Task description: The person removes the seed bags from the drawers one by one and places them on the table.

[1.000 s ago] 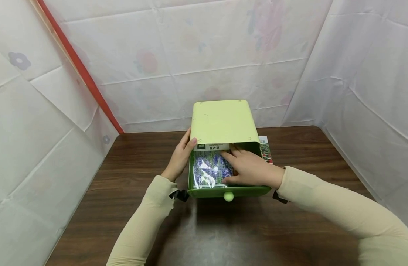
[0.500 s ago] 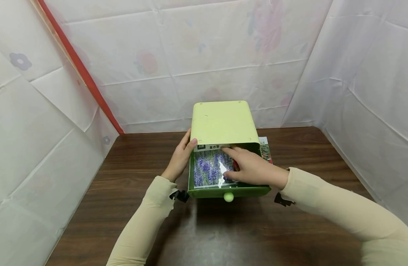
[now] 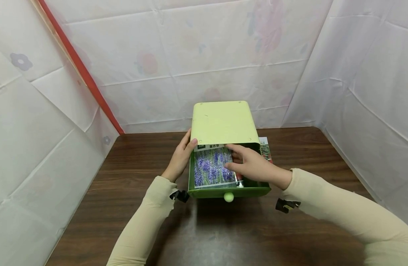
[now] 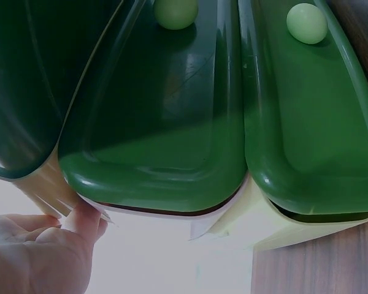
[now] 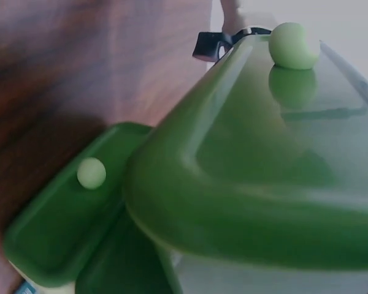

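Observation:
A pale yellow-green drawer cabinet (image 3: pixel 225 122) stands on the table with its green top drawer (image 3: pixel 207 193) pulled out. In the drawer lies a lavender seed packet (image 3: pixel 212 168), its upper end beneath the cabinet's top. My left hand (image 3: pixel 180 157) rests along the cabinet's left side, thumb at the top front corner. The left wrist view shows its fingers (image 4: pixel 86 220) touching the side. My right hand (image 3: pixel 252 166) reaches over the drawer, thumb apart from the fingers above the packet's right edge; some fingertips are hidden. Part of a red item (image 3: pixel 238 178) shows beside the packet.
A second flower packet (image 3: pixel 265 149) lies on the table (image 3: pixel 290 229), partly behind the cabinet's right side. Two lower drawers (image 4: pixel 153 141) with round knobs are pushed in. A white patterned sheet (image 3: pixel 177 62) hangs behind.
My right hand has drawn slightly back to the right, uncovering more of the lavender packet and the red item beside it. The glare on the packet has gone. My left hand stays put.

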A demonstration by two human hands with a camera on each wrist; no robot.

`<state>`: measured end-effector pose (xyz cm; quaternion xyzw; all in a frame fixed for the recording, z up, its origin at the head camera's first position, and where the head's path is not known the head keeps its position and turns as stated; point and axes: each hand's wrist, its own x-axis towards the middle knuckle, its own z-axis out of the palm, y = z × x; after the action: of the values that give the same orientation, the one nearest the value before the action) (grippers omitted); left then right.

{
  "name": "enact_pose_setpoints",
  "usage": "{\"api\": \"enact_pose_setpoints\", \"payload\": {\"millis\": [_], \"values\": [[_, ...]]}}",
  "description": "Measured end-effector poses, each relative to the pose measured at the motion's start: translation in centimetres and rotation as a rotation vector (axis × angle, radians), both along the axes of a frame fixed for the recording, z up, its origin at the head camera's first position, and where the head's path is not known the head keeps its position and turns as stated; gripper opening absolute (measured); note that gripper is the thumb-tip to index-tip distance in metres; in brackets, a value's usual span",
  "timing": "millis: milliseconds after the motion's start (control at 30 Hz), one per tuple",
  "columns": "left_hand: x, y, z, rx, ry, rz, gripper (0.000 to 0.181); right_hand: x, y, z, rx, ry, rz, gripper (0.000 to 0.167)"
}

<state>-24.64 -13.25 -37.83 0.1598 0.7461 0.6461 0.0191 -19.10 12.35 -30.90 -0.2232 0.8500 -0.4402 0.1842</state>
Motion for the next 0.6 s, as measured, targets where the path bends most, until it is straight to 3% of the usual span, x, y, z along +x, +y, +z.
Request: {"api": "enact_pose_setpoints", "payload": {"millis": [600], "values": [[0.5, 0.2, 1.1, -0.039, -0.033, -0.006, 0.065, -0.3, -0.2, -0.5, -0.222, -0.208, -0.105, 0.067]]}}
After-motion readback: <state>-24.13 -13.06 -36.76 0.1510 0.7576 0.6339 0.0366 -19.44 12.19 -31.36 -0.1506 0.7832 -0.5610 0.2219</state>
